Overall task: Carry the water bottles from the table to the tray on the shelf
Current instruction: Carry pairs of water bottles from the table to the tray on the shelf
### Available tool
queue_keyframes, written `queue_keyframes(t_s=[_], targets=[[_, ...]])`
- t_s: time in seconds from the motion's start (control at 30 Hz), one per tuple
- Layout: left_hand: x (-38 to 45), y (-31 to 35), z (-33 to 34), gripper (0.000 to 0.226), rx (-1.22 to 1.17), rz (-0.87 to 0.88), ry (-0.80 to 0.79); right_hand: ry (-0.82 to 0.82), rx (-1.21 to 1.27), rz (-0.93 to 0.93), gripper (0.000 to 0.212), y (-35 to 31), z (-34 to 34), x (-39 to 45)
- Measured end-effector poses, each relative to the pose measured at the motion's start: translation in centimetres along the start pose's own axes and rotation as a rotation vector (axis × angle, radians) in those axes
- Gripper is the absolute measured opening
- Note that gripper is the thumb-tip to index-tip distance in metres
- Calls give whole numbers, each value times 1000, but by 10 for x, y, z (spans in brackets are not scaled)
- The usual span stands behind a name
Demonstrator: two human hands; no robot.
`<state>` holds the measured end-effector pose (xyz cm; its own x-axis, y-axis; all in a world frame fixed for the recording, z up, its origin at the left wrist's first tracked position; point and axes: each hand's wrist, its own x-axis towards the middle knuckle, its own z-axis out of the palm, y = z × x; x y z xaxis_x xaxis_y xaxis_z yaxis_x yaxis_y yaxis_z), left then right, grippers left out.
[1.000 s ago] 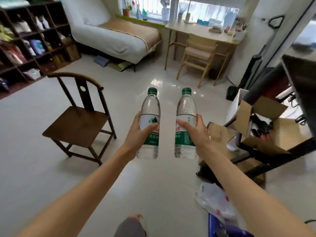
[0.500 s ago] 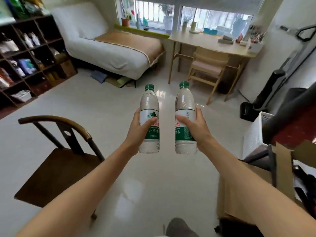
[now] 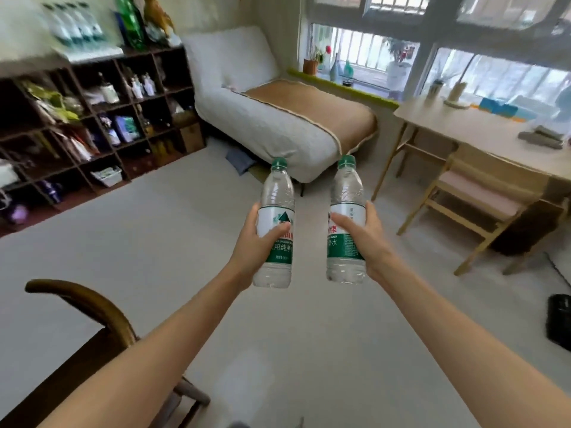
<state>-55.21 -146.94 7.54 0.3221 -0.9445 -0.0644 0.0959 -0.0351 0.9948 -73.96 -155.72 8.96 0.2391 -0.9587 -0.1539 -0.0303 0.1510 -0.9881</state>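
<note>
Two arms reached forward over the open floor (image 3: 154,257), and well ahead and to the left of the fingers stood the dark shelf (image 3: 92,118), its top carrying a white tray (image 3: 92,54) with a blurred row of bottles (image 3: 74,24) already standing in it. That was the relation the coming move turned on: the tray lay up and left of both hands, so the left hand (image 3: 250,251) was the nearer one and would likely arrive first. A bed (image 3: 278,118) lay straight beyond the fingers, a wooden desk (image 3: 479,128) off to their right, and a chair back (image 3: 80,301) curved low beside the left forearm.

Each hand carried one of the two water bottles. The left bottle (image 3: 276,217) stood upright, long axis near vertical, green cap on top, with the left fingers (image 3: 278,227) wrapped round its label. The right bottle (image 3: 346,217) was likewise upright and just beside it, not touching, gripped at the label by the right hand (image 3: 364,239).

Compared with half a second earlier, the view had swung left: the shelf top and its tray had come into sight, the bed had shifted toward the centre, and the cardboard boxes on the right had gone. The bottles kept the same upright pose and spacing.
</note>
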Motion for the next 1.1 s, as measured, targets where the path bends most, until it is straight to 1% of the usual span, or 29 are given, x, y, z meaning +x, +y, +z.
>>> queue_keyframes(t_s=[0.1,0.23,0.27,0.33,0.5,0.6,0.7,0.8,0.93,1.03,1.1], targets=[[68,9,-32,34,-21,5,114,-79,-48,-4,54,-15,43,81],[167,18,-84,53,-55,28,249,-236,-112,-63,49,-34,113,187],[192,21,-99,55,-63,41,275,-266,-112,-83,47,-40,133,214],[244,28,-129,53,-68,68,314,-299,-108,-116,48,-52,174,267],[368,62,-203,51,-66,90,380,-345,-97,-133,59,-89,266,387],[432,80,-241,49,-84,89,419,-367,-94,-132,59,-109,314,454],[490,86,-281,52,-91,82,442,-384,-82,-126,58,-117,364,521],[549,89,-323,54,-94,70,464,-412,-88,-118,62,-120,418,590],[642,101,-391,55,-104,87,557,-500,-72,-125,60,-127,509,690],[704,118,-446,51,-102,100,649,-593,-79,-147,57,-144,582,756],[740,129,-485,53,-104,118,716,-655,-87,-176,58,-158,631,796]])
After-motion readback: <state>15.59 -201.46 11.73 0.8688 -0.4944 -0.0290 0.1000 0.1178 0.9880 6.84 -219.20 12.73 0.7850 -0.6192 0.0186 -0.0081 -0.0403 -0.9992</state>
